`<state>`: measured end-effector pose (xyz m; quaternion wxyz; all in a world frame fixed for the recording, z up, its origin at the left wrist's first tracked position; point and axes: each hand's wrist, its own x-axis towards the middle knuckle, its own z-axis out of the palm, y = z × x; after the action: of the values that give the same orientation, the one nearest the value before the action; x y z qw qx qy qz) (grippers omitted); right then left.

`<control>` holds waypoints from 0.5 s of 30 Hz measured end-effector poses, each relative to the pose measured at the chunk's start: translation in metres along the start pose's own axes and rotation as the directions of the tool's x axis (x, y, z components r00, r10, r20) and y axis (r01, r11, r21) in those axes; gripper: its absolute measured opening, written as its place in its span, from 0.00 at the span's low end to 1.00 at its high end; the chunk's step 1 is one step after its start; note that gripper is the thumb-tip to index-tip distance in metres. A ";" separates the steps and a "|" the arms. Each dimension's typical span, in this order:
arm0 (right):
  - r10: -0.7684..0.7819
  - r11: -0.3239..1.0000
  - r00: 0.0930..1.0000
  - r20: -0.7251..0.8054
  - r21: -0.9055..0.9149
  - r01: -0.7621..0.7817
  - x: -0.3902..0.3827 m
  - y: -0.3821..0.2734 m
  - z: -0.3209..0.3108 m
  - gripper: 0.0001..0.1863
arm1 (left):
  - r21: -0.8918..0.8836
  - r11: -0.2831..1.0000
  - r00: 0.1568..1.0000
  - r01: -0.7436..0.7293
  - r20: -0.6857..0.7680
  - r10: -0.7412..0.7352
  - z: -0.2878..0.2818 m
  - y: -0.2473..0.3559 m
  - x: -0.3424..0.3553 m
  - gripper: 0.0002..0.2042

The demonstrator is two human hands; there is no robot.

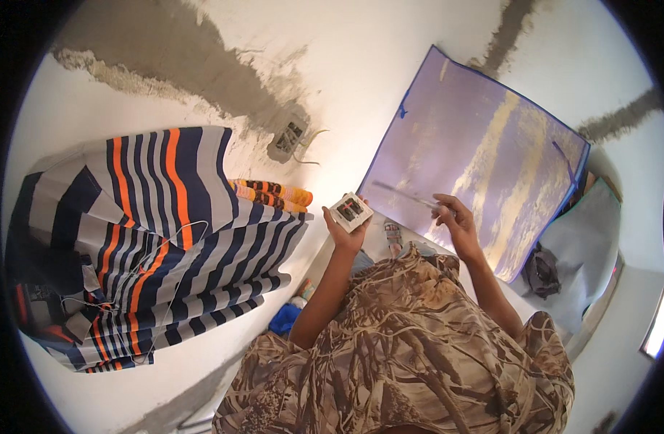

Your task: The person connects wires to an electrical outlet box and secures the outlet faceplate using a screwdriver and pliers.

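From the head view, your left hand (344,230) is clenched around a small white square switch plate with dark rocker inserts (350,210), held face up near the middle of the scene, fingers curled under its lower edge. Your right hand (453,220) is closed on a thin, pale, rod-like tool (406,194), probably a screwdriver, though it is blurred; its handle end sits in the grip and its tip points left toward the plate.

The plate lies just left of the tool's tip, apart from it, with a clear gap between. To do this well, I judge you should keep the plate level and pinned firmly in the left grip, then bring the tip in slowly and square to the face so it does not skid off.

Farther off, the grey wall box with loose wires (289,137) sits in the chased white plaster wall (346,72), beyond and left of the plate. A purple sheet with a blue edge (484,152) leans at the right; striped blue, white and orange cloth (151,231) hangs left.
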<state>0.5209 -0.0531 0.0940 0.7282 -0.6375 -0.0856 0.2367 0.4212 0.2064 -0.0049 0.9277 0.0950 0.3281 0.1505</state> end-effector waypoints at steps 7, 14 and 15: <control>0.181 0.935 0.982 0.042 0.301 -0.186 -0.070 0.027 -0.031 0.07 | 0.308 0.935 0.941 0.177 0.227 -0.253 0.052 -0.023 -0.068 0.34; 0.012 0.957 0.999 0.049 0.290 -0.026 -0.048 0.094 -0.022 0.12 | 0.659 0.745 0.975 -0.103 0.215 -0.056 0.054 -0.101 -0.058 0.32; -0.015 0.938 0.999 0.035 0.348 0.001 -0.044 0.107 -0.026 0.14 | 0.679 0.726 0.979 -0.107 0.199 -0.042 0.053 -0.112 -0.056 0.31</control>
<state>0.4678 -0.0881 -0.0067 0.8285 -0.4941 -0.0586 0.2570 0.4377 0.0786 0.0373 0.8519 0.4517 0.2638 0.0246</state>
